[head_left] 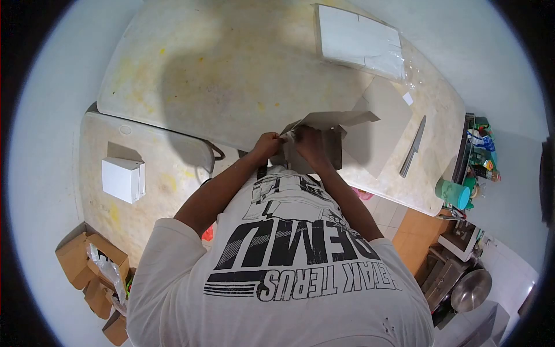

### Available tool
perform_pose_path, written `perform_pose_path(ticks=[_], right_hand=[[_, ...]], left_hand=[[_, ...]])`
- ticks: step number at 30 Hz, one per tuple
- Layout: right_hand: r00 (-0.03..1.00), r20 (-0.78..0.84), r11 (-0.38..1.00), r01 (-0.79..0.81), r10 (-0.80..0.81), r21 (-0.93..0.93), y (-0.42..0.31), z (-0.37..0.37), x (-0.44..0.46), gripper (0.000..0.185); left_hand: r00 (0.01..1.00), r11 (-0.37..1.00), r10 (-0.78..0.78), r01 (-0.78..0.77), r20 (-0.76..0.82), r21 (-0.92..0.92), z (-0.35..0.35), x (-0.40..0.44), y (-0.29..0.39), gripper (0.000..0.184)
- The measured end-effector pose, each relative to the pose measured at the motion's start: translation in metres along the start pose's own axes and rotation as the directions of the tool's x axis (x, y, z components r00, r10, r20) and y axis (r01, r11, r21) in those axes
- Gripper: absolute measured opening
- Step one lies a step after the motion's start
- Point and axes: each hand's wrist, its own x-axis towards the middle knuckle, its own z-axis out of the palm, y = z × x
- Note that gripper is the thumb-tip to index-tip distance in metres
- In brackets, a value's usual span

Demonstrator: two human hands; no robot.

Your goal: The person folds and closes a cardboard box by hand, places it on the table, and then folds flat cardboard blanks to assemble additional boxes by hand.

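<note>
A grey cardboard box (331, 151), partly folded with flaps standing up, is held close to my shirt at the table's near edge. My left hand (268, 144) is closed on the box's left side, its fingers bent at the edge. My right hand (308, 143) reaches inside the box with its fingers curled down near the left wall; the fingertips are hidden. One flap (358, 118) sticks out to the right. Beside the box, a flat grey cardboard sheet (378, 124) lies on the table.
A plastic-wrapped white stack (359, 40) lies at the far right of the table (231, 75). A knife (413, 146) and a teal cup (454, 194) are at the right. A white box (123, 179) stands on the left table; an open brown carton (92, 260) is at lower left.
</note>
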Motion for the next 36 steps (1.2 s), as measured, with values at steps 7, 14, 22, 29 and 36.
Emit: perform_pose_path(ticks=[7,14,22,29,36], right_hand=[[0.995,-0.101,0.985,0.033,-0.016,0.17,-0.014,-0.006,-0.007,0.01],[1.0,-0.018,0.986,-0.019,0.022,0.168,-0.023,-0.002,-0.014,0.015],[0.997,0.042,0.99,-0.063,0.058,0.127,-0.003,0.027,-0.017,0.019],[0.998,-0.028,0.969,-0.046,0.054,0.243,0.006,0.034,-0.019,0.021],[0.937,0.311,0.734,-0.325,0.162,0.597,0.02,0.033,-0.017,0.039]], left_hand=[[0.998,0.998,0.05,-0.048,0.046,-0.044,0.002,0.004,-0.008,0.027],[0.991,0.989,0.132,-0.129,-0.036,0.072,-0.003,0.011,-0.025,0.025],[0.985,0.978,0.153,-0.14,-0.075,0.153,-0.004,-0.002,-0.019,0.021],[0.997,0.998,0.065,-0.065,-0.037,0.018,-0.005,-0.01,-0.009,0.013],[0.988,0.99,0.139,-0.139,0.072,-0.01,-0.007,-0.024,0.01,0.016]])
